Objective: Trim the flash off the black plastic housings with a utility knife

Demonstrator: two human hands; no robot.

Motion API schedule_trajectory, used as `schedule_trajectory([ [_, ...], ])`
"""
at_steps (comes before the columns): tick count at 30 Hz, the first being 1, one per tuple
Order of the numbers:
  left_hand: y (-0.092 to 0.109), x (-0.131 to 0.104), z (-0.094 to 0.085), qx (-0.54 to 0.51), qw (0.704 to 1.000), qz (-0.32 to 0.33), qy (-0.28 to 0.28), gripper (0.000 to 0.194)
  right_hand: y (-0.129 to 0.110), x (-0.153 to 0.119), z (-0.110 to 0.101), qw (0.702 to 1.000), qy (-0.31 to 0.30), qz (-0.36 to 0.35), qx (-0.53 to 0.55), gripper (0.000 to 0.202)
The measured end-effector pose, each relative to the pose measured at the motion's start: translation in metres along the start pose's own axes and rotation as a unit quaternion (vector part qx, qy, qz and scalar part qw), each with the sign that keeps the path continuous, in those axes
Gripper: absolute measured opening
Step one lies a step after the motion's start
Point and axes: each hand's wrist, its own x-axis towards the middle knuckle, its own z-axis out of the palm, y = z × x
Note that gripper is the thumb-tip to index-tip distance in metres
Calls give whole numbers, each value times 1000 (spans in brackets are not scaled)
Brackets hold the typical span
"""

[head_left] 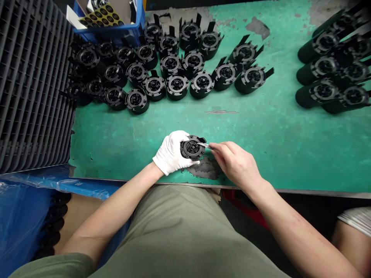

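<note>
My left hand (173, 152), in a white glove, is wrapped round a round black plastic part (193, 148) near the table's front edge. The part's ringed, slotted face points up toward the camera. My bare right hand (234, 160) pinches a thin metal tool (206, 145), which looks like tweezers, from the right. The tool's tip reaches over the face of the black part; whether it touches the face or holds anything small is too fine to tell.
Several black cylindrical parts (177, 85) stand across the back of the green table (269, 143), with more at the right (319, 90). Stacked dark trays (31, 85) rise at left, beside a blue bin (116, 33). Another person's arm (352, 239) shows at lower right.
</note>
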Motion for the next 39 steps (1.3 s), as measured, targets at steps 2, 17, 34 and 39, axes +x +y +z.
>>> schedule_trajectory([
  [2,-1,0,0,0,1000,4,4,82,0,1,-1,1000,-3,-2,2,27],
  [17,0,1,2,-9,1000,12,22,80,12,14,-16,991,-15,-103,-84,36],
  [34,-2,3,2,-1,1000,19,22,82,-1,10,-15,989,-20,-83,-118,33],
  [39,-4,1,3,-6,1000,20,24,84,-3,11,-15,988,-6,-92,-124,32],
])
